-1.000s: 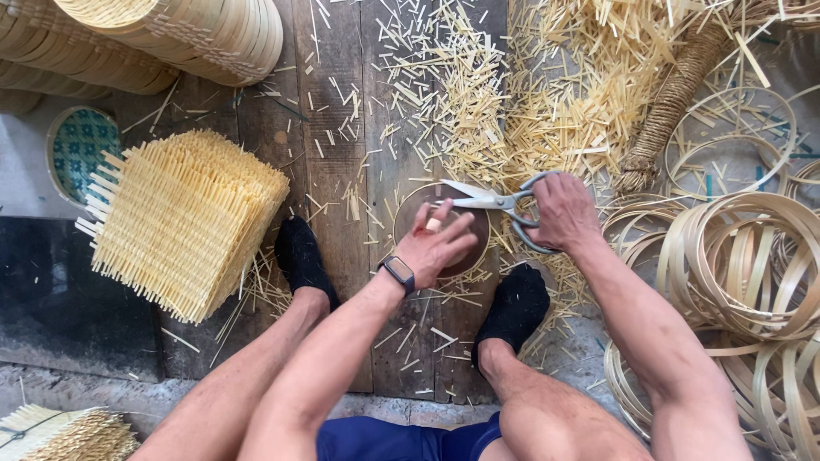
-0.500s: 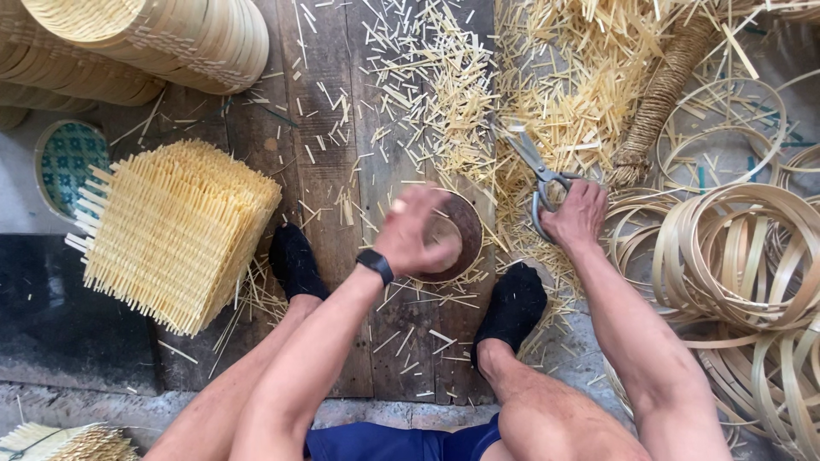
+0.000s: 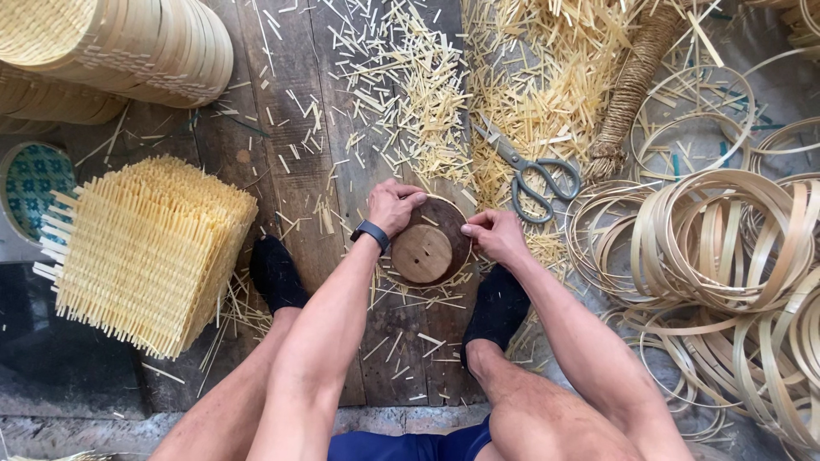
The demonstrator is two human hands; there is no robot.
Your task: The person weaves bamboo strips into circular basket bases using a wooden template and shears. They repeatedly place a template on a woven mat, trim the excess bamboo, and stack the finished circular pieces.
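Note:
A round brown wooden mould [image 3: 424,249] with a lighter disc on top and a thin bamboo rim around it lies on the plank floor between my feet. My left hand [image 3: 393,205] grips its upper left edge, a dark band on the wrist. On the mould's right edge, my right hand [image 3: 494,235] pinches the rim. Grey-handled scissors [image 3: 530,173] lie on the floor just above my right hand, held by nobody.
A stack of square woven bamboo mats [image 3: 145,252] sits at the left. Stacked round baskets [image 3: 128,47] fill the top left. Piles of bamboo hoops [image 3: 726,239] lie at the right. Cut bamboo slivers [image 3: 512,77] and a rope-wound bundle [image 3: 632,85] cover the floor ahead.
My right hand has put the scissors down on the floor and come to the mould's right edge. My left hand shifted from above the mould to its upper left edge.

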